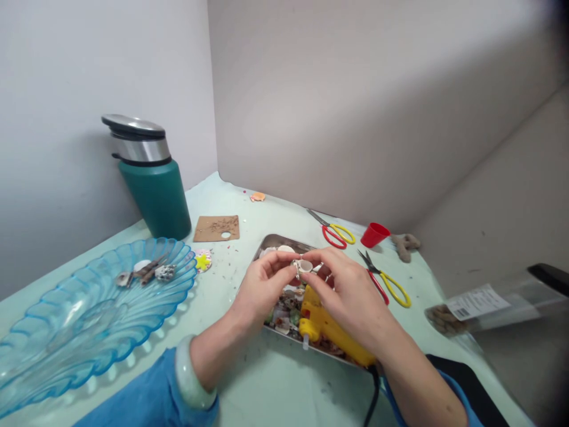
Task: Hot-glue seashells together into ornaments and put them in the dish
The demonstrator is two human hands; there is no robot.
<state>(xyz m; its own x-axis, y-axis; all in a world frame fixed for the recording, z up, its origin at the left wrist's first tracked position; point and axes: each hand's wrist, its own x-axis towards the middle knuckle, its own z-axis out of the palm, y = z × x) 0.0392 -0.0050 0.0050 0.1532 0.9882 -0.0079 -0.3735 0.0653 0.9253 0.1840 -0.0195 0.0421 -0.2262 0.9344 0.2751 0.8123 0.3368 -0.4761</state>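
A small whitish shell [304,267] with a hollow, rounded opening is pinched between the fingertips of both hands. My left hand [267,281] grips it from the left and my right hand [344,284] from the right. Below them is a metal tray [284,337] filled with assorted shells and stones [282,314]. A yellow hot glue gun [331,329] lies across the tray under my right hand, its nozzle pointing toward me and its black cord trailing down. My fingers partly hide the shell, and the hands cover part of the tray.
At left, a scalloped blue dish [89,326] holds driftwood bits and shells [146,271]; a green bottle [155,193] stands behind it. Cardboard [208,228], two pairs of scissors [333,231] [386,281], a red cup [374,235], a driftwood piece [403,244] and a plastic bag [480,305] are around the tray.
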